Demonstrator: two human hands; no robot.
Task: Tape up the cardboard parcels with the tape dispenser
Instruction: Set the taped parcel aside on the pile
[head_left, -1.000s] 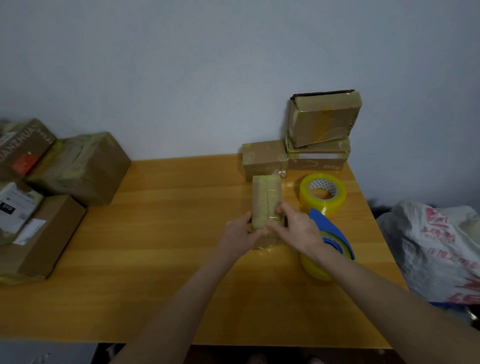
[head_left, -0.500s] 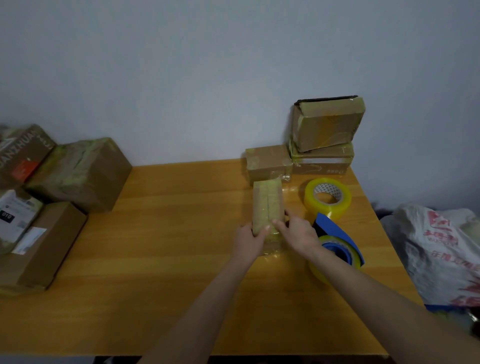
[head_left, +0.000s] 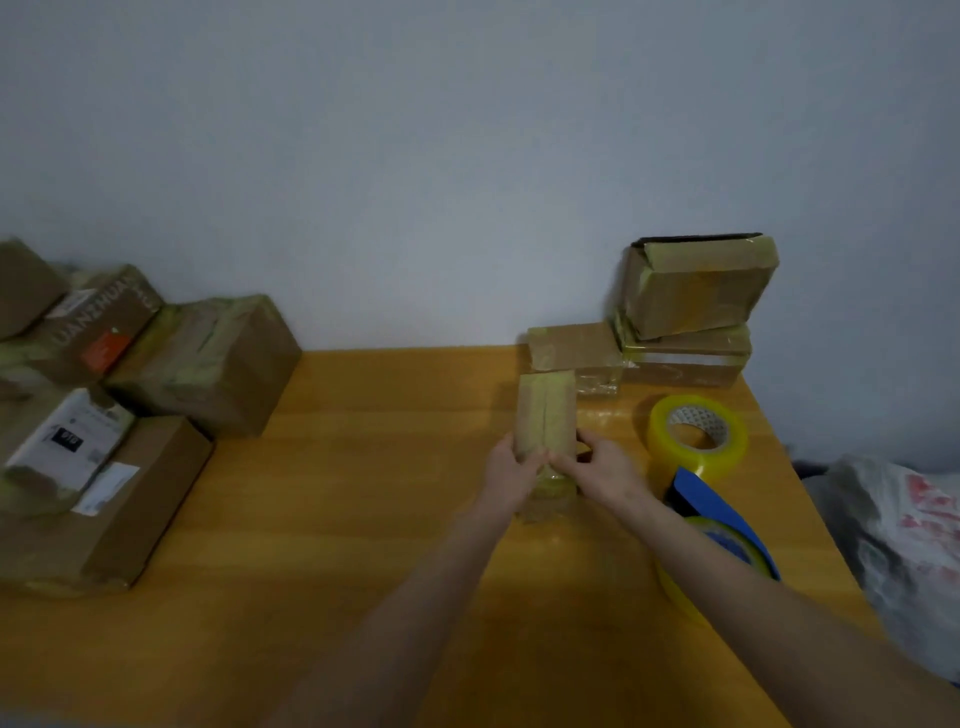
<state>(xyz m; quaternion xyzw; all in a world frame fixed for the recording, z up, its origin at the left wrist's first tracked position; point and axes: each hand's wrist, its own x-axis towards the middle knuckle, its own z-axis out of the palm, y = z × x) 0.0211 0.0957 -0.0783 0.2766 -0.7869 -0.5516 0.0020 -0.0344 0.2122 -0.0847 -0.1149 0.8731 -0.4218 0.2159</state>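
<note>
Over the last second the right hand (head_left: 602, 473) has slid off the near face of the narrow tape-wrapped cardboard parcel (head_left: 545, 410) to its right side, and both thumbs now meet low on its front. The left hand (head_left: 511, 475) holds the left side. Each grip is clamped on the parcel, which sits on the orange wooden desk (head_left: 337, 519) just before a small brown box (head_left: 574, 351). The blue tape dispenser (head_left: 711, 506) lies beside the right forearm, near a loose yellow tape roll (head_left: 696, 434).
</note>
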